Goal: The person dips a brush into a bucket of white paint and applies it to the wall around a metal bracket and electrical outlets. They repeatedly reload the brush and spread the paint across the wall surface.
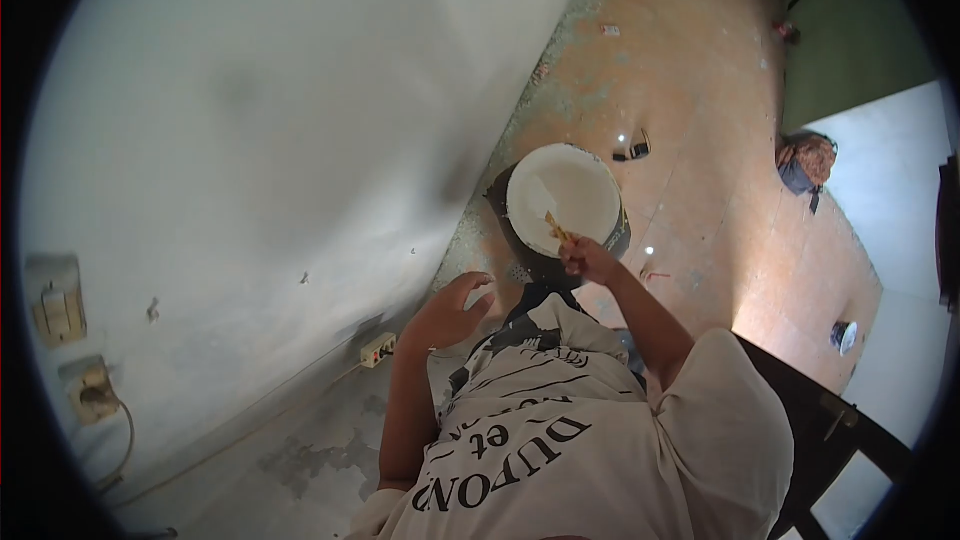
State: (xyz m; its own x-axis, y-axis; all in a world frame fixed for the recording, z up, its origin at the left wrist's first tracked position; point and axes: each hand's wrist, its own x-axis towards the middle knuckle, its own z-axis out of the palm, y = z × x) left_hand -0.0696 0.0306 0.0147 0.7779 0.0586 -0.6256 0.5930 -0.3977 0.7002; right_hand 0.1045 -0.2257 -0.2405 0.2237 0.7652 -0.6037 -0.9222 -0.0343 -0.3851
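Observation:
A round bucket (612, 208) with a pale, whitish filling stands on the floor in front of me. Over its near edge, my right hand (588, 260) is closed around a yellowish-brown stick-like handle (556, 228). The handle's far end points down into the bucket, and I cannot tell what tool it belongs to. To the left, between the bucket and the wall, my left hand (455, 308) is raised with its fingers loosely curved and the thumb apart, holding nothing.
A white wall (300, 110) runs close along my left. Low beside it sits an extension socket (378, 350) with a cord; wall sockets (92, 390) are farther left. On the orange floor lie a small black item (634, 148) and, farther right, a bag (806, 162).

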